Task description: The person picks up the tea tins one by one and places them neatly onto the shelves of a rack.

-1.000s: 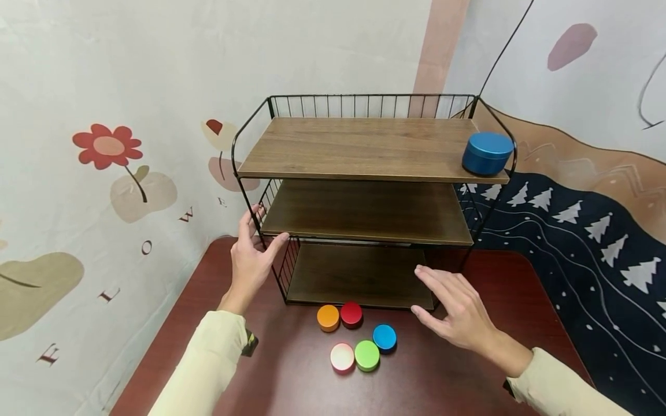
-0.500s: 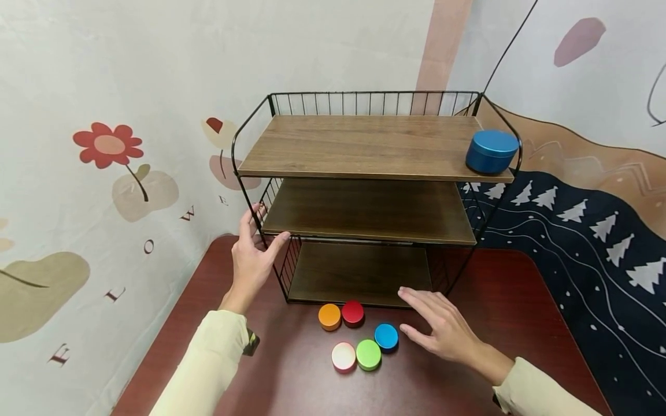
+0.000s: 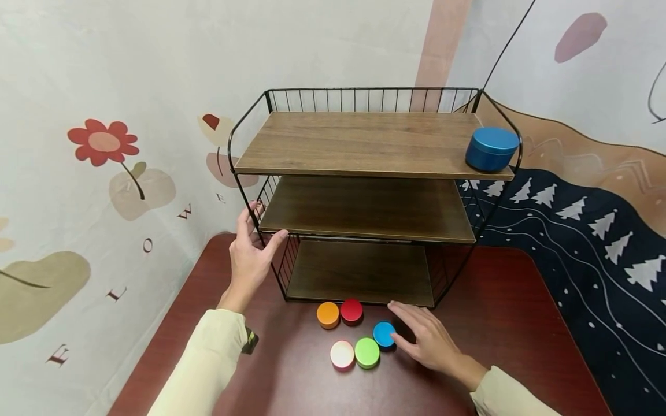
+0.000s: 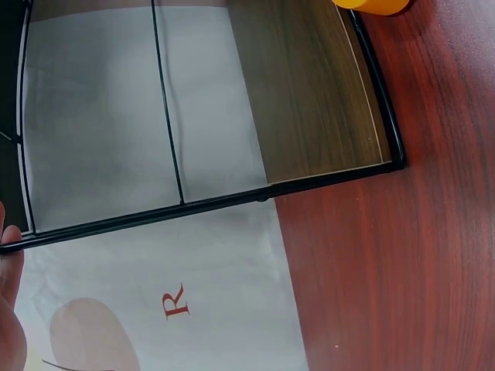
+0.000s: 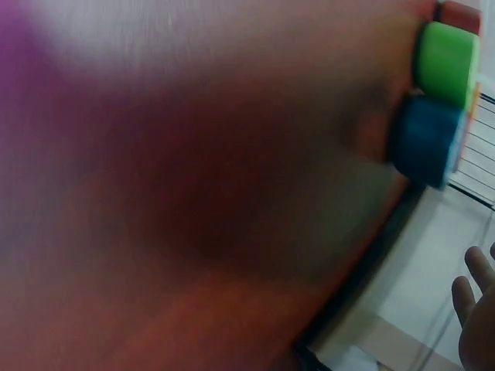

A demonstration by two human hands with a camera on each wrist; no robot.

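My left hand (image 3: 245, 263) holds the left side of a three-tier wood-and-black-wire shelf rack (image 3: 359, 144), fingers behind the wire post and thumb at the middle tier's front edge. Part of that hand shows at the left border of the left wrist view, against the black frame. Low over the table, my right hand (image 3: 429, 342) reaches to a small round blue tin (image 3: 383, 333), fingers extended and thumb overlapping its right edge. In the right wrist view the blue tin (image 5: 428, 143) stands beside the green one (image 5: 447, 62), apart from the visible fingers.
Near the blue tin stand small green (image 3: 367, 353), pale pink (image 3: 342, 355), orange (image 3: 328, 315) and red (image 3: 351, 312) tins, in front of the bottom tier (image 3: 359, 271). A larger blue tin (image 3: 491, 150) sits at the top tier's right end. The reddish table (image 3: 291, 381) meets printed wall cloth behind.
My right hand has moved left and down from beside the rack's lower right corner to the small blue tin. The left hand keeps its place on the rack.
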